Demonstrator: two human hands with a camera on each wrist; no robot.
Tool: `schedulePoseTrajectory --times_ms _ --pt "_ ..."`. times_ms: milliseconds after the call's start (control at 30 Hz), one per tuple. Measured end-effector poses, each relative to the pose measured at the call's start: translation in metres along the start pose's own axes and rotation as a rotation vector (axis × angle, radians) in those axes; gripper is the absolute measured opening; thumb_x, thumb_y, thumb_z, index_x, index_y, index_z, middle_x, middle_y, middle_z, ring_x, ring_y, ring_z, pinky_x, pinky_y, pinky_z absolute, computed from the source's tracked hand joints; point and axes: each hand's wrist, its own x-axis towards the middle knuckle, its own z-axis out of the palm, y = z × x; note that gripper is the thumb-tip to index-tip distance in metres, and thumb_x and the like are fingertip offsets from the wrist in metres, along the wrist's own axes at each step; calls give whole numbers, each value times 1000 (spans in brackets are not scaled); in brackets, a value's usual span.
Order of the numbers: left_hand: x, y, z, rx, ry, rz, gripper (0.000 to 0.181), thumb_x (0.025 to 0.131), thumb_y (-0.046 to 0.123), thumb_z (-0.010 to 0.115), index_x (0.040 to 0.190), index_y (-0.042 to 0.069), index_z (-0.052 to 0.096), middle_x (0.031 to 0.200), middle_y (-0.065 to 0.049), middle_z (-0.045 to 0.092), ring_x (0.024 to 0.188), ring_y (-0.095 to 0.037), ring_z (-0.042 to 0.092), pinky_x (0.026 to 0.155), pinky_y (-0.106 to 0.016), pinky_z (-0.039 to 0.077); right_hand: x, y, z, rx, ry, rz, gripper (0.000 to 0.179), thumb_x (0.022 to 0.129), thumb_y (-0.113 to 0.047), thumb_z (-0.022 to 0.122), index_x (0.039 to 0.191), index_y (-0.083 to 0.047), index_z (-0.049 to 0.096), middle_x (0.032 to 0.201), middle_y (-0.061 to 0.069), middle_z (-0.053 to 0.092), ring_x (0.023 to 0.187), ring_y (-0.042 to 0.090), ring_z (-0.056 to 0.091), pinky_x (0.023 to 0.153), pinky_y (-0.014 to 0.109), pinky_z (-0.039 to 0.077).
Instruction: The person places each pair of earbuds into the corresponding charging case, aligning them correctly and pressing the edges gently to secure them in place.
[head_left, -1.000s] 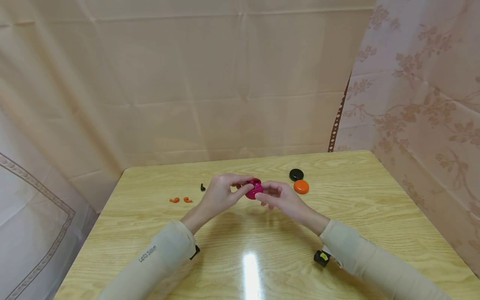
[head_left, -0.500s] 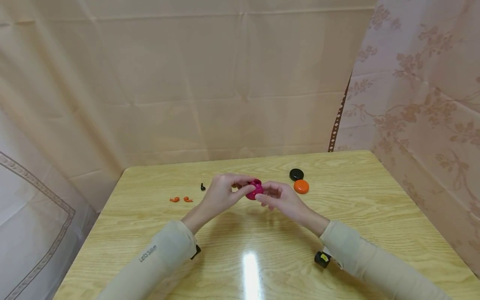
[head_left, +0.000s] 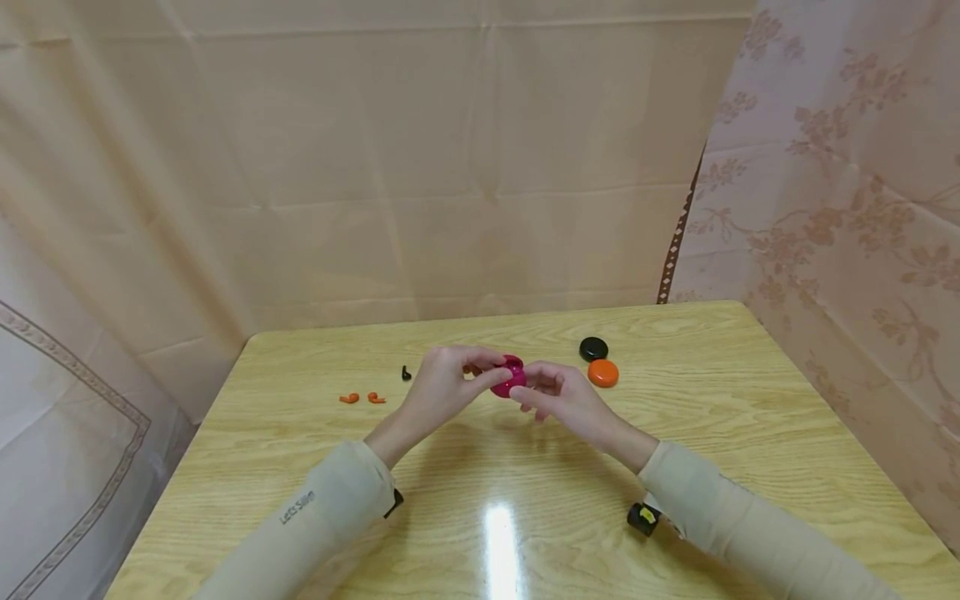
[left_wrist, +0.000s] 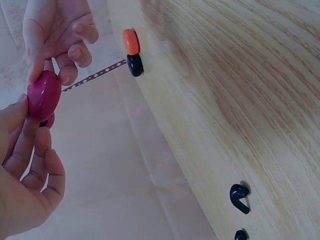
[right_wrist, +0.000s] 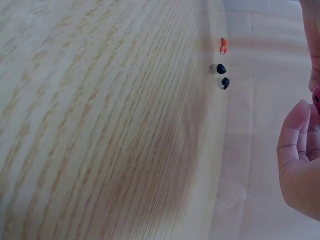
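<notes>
Because both hands meet on it, the pink case (left_wrist: 46, 94) hangs in the air above the surface (head_left: 720, 392), btwn the two. The left grip (head_left: 450, 380) pinches its side, thumb vs. forefinger; the right grip (head_left: 564, 393) has thumb & fingertip lightly pinching the opp. edge, other fingers loosely bent. Handling, as a guess: prob. light, hard plastic, stiff all round — no give to squeeze. Gloss + rounded shape suggest slippery, esp. w/ dry fingertips, so pads set across its widest part beat a hold on the curved end. Seen from the head cam, the upper part looks raised w/ a hollow under it; if hinged, that joint is likely the fragile bit, so best hold = lower body, fingers clear of the rim. Right wrist cam catches only a sliver, so the inside can't be read. Further out, the orange case (head_left: 603, 372) & black case (head_left: 593, 348) lie touching, right of the hands — likely same feel. Left of them: orange buds (head_left: 376, 398), black buds (left_wrist: 239, 198) — tiny, prob. v. light, best nipped by the stem.
</notes>
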Motion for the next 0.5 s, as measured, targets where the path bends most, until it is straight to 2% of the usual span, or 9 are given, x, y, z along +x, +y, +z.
schedulePoseTrajectory --times_ms 233,500 --pt "-2 -3 1 10 38 47 16 90 19 80 104 10 79 98 2 75 75 -8 62 60 -25 52 1 0 -1 9 5 4 34 96 -29 74 121 -8 67 104 15 72 97 55 60 72 37 60" --pt "-4 -7 2 19 47 72 17 91 19 79 105 9 78 95 2 74 71 -8 60 58 -25 52 0 0 0 11 4 1 33 96 -27 73 122 -7 67 102 12 72 96 55 60 72 39 59"
